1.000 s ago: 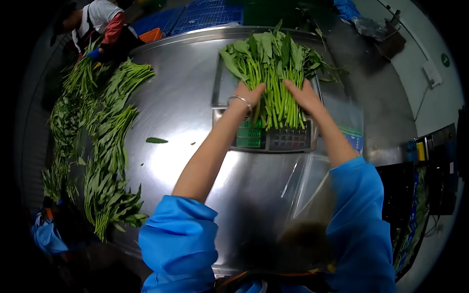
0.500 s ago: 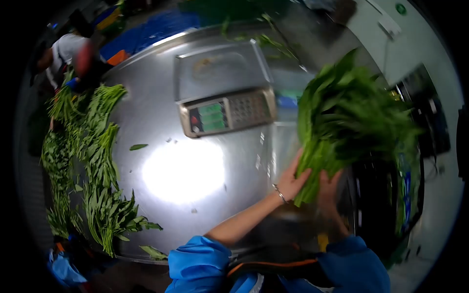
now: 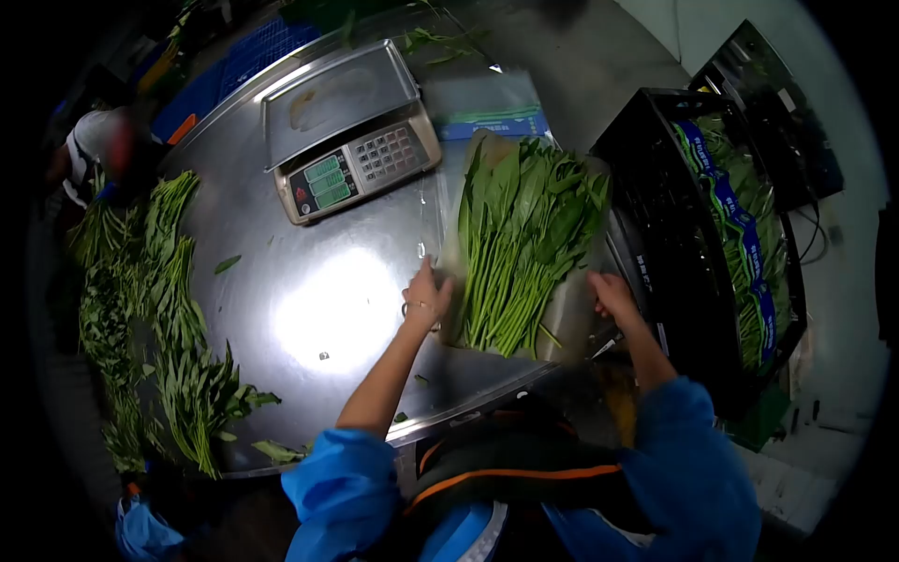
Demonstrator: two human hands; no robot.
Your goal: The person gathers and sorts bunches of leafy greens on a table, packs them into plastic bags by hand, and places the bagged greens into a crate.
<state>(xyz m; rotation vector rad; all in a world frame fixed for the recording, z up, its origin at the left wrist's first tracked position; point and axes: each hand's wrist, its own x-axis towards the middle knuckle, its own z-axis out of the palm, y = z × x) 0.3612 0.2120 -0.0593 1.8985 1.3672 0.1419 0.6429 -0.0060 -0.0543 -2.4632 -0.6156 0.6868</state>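
A bunch of long-stemmed leafy greens (image 3: 524,239) lies on clear plastic bags (image 3: 501,125) with a blue-and-green printed band, leaves away from me and cut stems towards me. At the left side of the bunch, my left hand (image 3: 426,295), with a bracelet at the wrist, has its fingers closed at the plastic's edge. On the opposite side my right hand (image 3: 613,296) is curled, its fingertips pinching the plastic's right edge. Neither hand touches the stems.
A digital scale (image 3: 351,131) stands on the metal table (image 3: 243,309). More loose greens (image 3: 178,328) line the left edge. To the right, a black crate (image 3: 646,122) contains bagged greens (image 3: 740,244). Another person (image 3: 94,150) is at the far left.
The bunch of greens, held up in both hands before, now rests on the plastic. My hands have let go of it and moved apart to its two sides. The view has shifted right.
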